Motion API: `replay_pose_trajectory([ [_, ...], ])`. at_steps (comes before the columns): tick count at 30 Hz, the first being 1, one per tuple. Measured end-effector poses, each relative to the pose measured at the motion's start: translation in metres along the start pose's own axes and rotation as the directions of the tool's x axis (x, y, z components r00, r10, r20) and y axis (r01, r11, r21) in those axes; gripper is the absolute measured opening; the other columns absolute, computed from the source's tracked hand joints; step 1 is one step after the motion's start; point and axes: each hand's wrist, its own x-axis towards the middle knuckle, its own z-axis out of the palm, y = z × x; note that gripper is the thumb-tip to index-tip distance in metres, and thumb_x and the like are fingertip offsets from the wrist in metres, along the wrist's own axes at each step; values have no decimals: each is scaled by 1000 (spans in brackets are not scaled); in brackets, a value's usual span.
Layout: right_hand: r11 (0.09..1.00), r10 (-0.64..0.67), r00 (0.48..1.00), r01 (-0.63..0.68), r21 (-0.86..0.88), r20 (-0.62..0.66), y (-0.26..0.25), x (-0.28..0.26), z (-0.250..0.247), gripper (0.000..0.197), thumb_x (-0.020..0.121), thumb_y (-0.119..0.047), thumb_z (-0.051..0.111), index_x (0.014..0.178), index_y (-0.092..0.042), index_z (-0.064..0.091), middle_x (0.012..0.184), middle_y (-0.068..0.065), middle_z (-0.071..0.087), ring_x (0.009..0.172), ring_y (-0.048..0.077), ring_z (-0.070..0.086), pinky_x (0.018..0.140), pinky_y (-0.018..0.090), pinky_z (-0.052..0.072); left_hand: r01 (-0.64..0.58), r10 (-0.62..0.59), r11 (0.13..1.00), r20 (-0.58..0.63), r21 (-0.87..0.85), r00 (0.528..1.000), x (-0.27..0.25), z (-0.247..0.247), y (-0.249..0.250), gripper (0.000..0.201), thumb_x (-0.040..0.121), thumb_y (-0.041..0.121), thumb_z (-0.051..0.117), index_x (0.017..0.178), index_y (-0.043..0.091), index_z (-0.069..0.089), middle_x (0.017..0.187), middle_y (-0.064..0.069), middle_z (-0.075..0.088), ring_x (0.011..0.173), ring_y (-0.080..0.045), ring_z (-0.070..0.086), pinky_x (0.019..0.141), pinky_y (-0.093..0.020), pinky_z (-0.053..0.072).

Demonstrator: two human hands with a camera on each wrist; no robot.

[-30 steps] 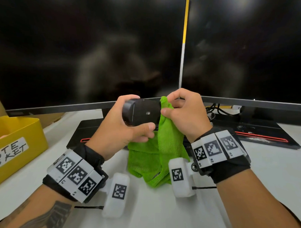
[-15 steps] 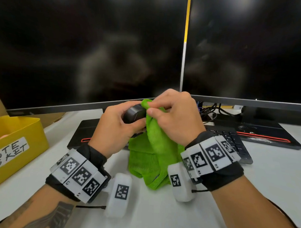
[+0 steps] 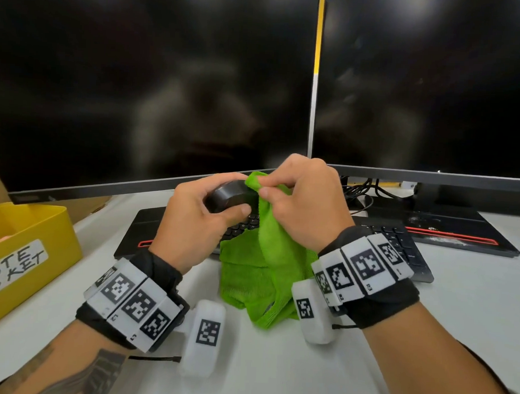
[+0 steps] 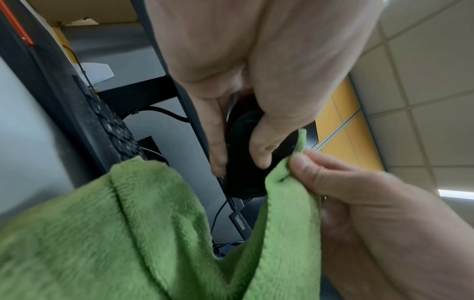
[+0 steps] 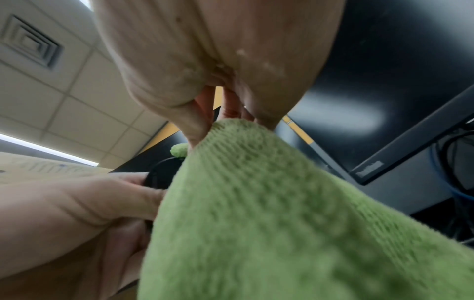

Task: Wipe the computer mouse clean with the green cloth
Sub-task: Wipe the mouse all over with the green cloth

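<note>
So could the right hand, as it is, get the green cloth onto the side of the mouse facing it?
Probably yes: the right hand pinches the green cloth right beside the mouse; the left hand grips the other end.

The keyboard [image 3: 398, 243] lies on the worktop [image 3: 276, 368]. Two monitors [image 3: 150, 84] stand side by side behind the keyboard. The left hand [image 3: 199, 221] holds the mouse [image 3: 229, 195] up above the keyboard, in front of the monitors. The right hand [image 3: 308, 204] is just right of the mouse and pinches the cloth [image 3: 268, 270] against it. The cloth hangs down from there, and its low end rests on the worktop in front of the keyboard. A basket [image 3: 30, 247] sits on the worktop far left of the keyboard. Cables [image 3: 359, 194] lie behind the keyboard, under the right monitor.
</note>
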Motion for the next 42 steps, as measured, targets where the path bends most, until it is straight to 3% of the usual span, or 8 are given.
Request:
replay_pose_trajectory([
  [8,982,-180,973,169,90,143,-20,-7,19,5,85,-10,80,87,-13,82,90,-3,64,82,10,61,75,16,47,7,-13,995,54,96,998,-4,0,4,21,61,26,63,76,35,74,70,8,70,68,-10,61,61,-35,52],
  [16,999,29,999,-31,43,37,2,1,-2,15,88,-15,75,95,-24,85,89,-10,77,88,9,69,81,22,49,-1,-3,993,36,121,999,2,-1,-3,44,76,27,85,118,36,78,106,5,81,100,-21,77,91,-52,62],
  [21,996,-63,998,62,61,18,-2,-1,6,16,86,-9,74,95,-16,85,92,-1,74,88,15,68,85,34,53,5,-11,994,56,114,998,1,-1,-3,40,76,27,84,115,34,79,96,3,80,91,-19,76,85,-53,63],
  [26,975,-187,971,165,152,148,-16,-6,16,13,86,-9,76,96,-12,84,96,0,73,92,15,70,89,28,52,43,-52,982,45,185,998,-2,-3,-1,12,66,17,72,77,22,71,70,-9,69,66,-30,64,61,-60,58],
  [30,976,-132,987,114,187,87,-9,-2,11,16,85,-9,77,96,-17,85,99,-5,78,96,10,72,94,30,55,22,-28,986,34,163,999,-2,2,2,17,70,26,78,86,31,74,72,5,71,69,-12,62,68,-52,60],
  [33,986,-17,1000,16,166,5,0,1,5,16,87,-13,76,96,-22,85,91,-7,81,88,7,73,88,30,58,6,-5,988,-10,155,1000,-1,4,4,43,75,12,91,113,27,77,98,14,79,94,-4,73,92,-45,61],
  [37,991,38,998,-31,131,-56,5,1,3,13,88,-16,77,95,-23,86,81,-11,79,80,4,70,81,24,56,29,-17,988,-84,151,996,0,-1,1,50,73,7,94,117,21,77,108,9,80,106,-9,75,97,-47,60],
  [42,970,105,992,-88,227,-64,14,4,7,13,87,-18,76,96,-19,85,87,-8,80,85,9,75,86,38,62,14,-9,1000,-147,27,989,-2,1,6,40,73,12,95,109,20,79,100,2,82,96,-22,77,91,-47,62],
])
